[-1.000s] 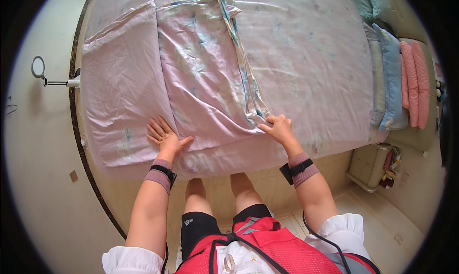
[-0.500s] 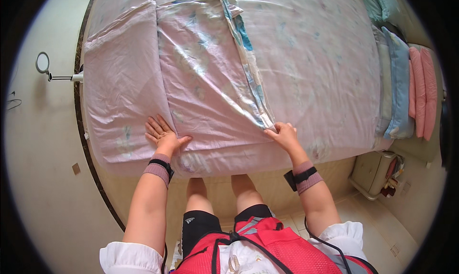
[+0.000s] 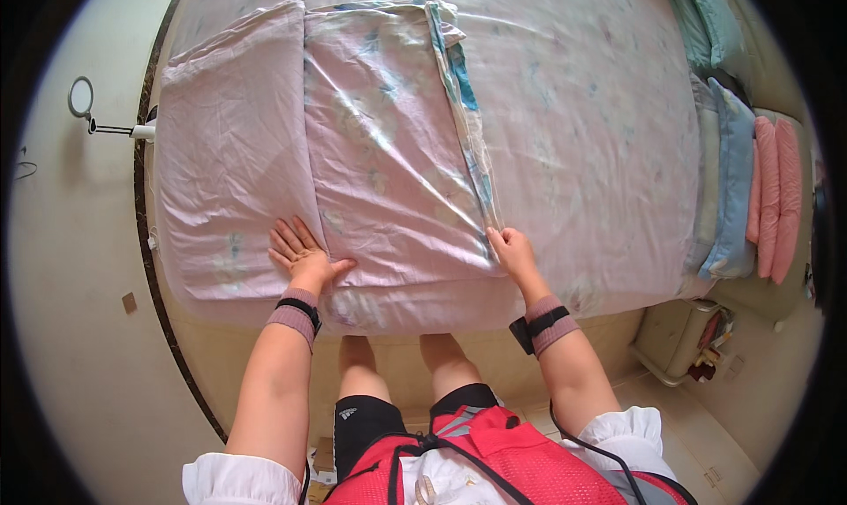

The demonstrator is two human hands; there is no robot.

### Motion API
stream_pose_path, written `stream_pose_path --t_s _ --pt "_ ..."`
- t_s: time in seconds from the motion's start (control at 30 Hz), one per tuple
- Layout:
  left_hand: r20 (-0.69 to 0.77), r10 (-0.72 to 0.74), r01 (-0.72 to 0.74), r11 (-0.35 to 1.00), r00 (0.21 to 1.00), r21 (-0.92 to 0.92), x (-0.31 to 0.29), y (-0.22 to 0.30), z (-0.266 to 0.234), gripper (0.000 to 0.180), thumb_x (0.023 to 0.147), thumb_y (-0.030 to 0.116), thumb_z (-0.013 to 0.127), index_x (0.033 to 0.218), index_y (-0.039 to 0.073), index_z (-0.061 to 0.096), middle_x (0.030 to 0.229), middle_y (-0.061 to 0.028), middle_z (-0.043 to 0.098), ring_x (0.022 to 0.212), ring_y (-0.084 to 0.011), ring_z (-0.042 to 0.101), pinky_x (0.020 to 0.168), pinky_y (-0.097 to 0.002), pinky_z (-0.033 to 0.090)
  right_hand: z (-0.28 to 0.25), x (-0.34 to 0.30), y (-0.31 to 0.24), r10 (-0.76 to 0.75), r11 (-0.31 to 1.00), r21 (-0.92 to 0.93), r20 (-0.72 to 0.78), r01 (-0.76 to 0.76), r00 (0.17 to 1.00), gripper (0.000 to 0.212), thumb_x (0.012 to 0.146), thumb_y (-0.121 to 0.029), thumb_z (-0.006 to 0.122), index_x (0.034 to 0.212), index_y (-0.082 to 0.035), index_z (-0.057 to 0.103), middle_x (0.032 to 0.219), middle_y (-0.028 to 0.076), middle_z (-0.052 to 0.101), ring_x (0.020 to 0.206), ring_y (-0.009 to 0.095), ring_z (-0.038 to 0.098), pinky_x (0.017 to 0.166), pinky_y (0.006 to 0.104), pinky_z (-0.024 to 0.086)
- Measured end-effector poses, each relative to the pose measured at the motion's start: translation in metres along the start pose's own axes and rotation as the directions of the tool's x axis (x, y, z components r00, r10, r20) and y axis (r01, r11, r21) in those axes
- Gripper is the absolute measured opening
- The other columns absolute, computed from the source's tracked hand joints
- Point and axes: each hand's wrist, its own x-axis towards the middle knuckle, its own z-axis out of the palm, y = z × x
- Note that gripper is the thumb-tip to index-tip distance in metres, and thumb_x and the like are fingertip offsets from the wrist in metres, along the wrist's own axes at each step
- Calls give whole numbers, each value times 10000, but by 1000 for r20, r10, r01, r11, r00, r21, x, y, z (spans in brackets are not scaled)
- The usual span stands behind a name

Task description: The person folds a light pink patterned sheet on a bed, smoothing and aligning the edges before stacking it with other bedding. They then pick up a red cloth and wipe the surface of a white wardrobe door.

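Straighter along its right edge than a second ago, the pink cloth [image 3: 388,143] is pinched there by the right hand [image 3: 514,252]; the left hand [image 3: 303,258] lies on it, fingers spread. Beyond, the bed [image 3: 591,161] stretches flat to a blue pillow [image 3: 730,187].

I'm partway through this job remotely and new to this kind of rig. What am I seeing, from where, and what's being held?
No machine here: these are a person's bare hands. The camera sits on their head, looking down; its fisheye lens bends straight edges toward the rim. On the bed lies a partly folded pink floral cloth. The left hand rests spread on it, holding nothing; the right hand pinches its edge. Off to the right are a blue pillow and a pink padded bundle.
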Motion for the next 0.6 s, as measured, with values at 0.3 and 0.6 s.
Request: stream_pose_path --t_s 0.3,0.6 --pt "25 8 -8 1000 1000 -12 1 3 -6 1639 524 735 823 1525 -24 -230 1581 -330 -247 1453 -510 -259 1139 -684 -91 0 107 -113 -178 983 31 -119 183 977 464 843 -487 733 885 -28 680 812 165 704 740 310 663 703 410 520" --pt "57 17 -16 1000 998 -26 1 10 -10 1629 540 700 832 1512 -49 -239 1581 -333 -243 1456 -502 -261 1148 -663 -97 -15 166 -86 -40 999 -37 -312 30 949 448 946 -465 574 800 -51 660 857 188 707 860 392 681 749 481 520"
